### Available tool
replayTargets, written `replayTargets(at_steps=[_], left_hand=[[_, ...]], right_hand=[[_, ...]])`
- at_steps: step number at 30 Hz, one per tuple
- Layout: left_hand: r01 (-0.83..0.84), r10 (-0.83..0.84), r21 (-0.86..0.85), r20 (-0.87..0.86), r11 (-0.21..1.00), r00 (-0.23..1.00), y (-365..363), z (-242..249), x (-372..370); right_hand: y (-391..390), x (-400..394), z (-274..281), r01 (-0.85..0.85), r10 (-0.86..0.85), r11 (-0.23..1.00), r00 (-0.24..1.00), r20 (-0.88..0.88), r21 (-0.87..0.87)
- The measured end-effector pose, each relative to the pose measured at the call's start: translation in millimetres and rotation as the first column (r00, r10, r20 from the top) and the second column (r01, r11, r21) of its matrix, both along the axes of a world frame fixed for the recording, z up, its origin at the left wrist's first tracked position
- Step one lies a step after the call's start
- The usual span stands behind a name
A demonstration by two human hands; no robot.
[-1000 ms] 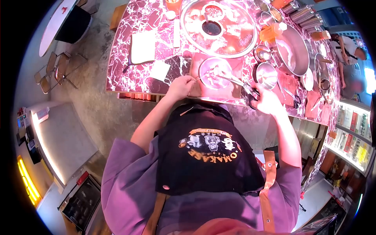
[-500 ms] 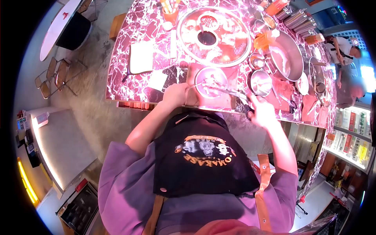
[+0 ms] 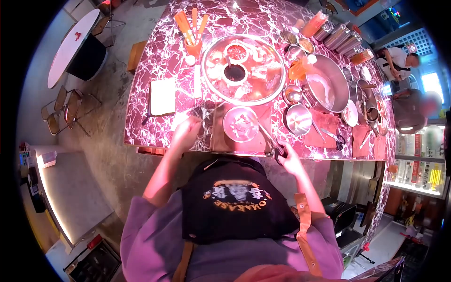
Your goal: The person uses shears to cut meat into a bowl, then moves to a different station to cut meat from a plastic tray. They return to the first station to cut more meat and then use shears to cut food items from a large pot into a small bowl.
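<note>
A small steel bowl [image 3: 240, 124] with pale food in it sits on a brown mat [image 3: 219, 137] at the near edge of the red marble counter [image 3: 159, 56]. My left hand [image 3: 187, 131] is closed to the left of the mat, with a thin metal utensil [image 3: 206, 113] sticking out toward the bowl. My right hand [image 3: 290, 160] is at the counter's edge, right of the bowl, gripping black-handled scissors [image 3: 272, 141] whose blades point at the bowl. Neither tool touches the food.
Behind the bowl lies a large round steel tray [image 3: 270, 89] with sauce dishes. An orange cup of chopsticks [image 3: 192, 44] and a white napkin [image 3: 163, 96] are to the left. Steel bowls [image 3: 298, 120] and a big pan [image 3: 329, 82] are to the right. Other people [image 3: 399, 56] stand at the far right.
Both hands have drawn back from the bowl toward my body, lifting the utensil and scissors out of the food. The view has pulled back, showing more of the counter.
</note>
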State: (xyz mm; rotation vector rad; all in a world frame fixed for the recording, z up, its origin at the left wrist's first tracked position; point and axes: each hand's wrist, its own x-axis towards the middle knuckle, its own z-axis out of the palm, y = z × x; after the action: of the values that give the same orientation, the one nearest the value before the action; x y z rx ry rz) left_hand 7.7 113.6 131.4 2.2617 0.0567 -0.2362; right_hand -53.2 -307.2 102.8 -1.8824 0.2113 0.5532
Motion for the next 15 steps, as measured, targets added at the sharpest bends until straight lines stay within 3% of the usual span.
replayTargets(at_steps=[1, 2, 4, 5, 8, 15], left_hand=[[-0.167, 0.133, -0.333, -0.124, 0.928, 0.983, 2.5, -39.9, -8.2], [-0.343, 0.211, -0.601, -0.280, 0.722, 0.936, 2.5, -67.5, -18.1], [-0.457, 0.243, -0.679, -0.392, 0.575, 0.887, -14.0, -91.0, -36.3], [-0.522, 0.257, -0.694, -0.457, 0.496, 0.852, -23.8, -103.9, -42.4], [-0.628, 0.238, -0.708, -0.581, 0.324, 0.778, -49.9, -134.0, -46.3], [-0.568, 0.312, -0.653, -0.476, 0.501, 0.822, -80.5, -138.6, 3.4]], right_hand=[[-5.3, -8.4, -28.5, 0.057, -0.060, 0.994, 0.997, 0.041, 0.088], [0.8, -13.6, -36.5, 0.116, -0.119, 0.992, 0.991, 0.061, 0.057], [16.6, -22.1, -50.9, 0.352, -0.330, 0.867, 0.936, -0.124, 0.352], [21.8, -20.8, -65.1, 0.347, -0.330, 0.836, 0.937, -0.118, 0.425], [40.1, -10.2, -75.3, 0.447, -0.423, 0.792, 0.893, -0.154, 0.417], [42.5, 43.0, -97.0, 0.306, -0.296, 0.906, 0.952, -0.081, 0.291]])
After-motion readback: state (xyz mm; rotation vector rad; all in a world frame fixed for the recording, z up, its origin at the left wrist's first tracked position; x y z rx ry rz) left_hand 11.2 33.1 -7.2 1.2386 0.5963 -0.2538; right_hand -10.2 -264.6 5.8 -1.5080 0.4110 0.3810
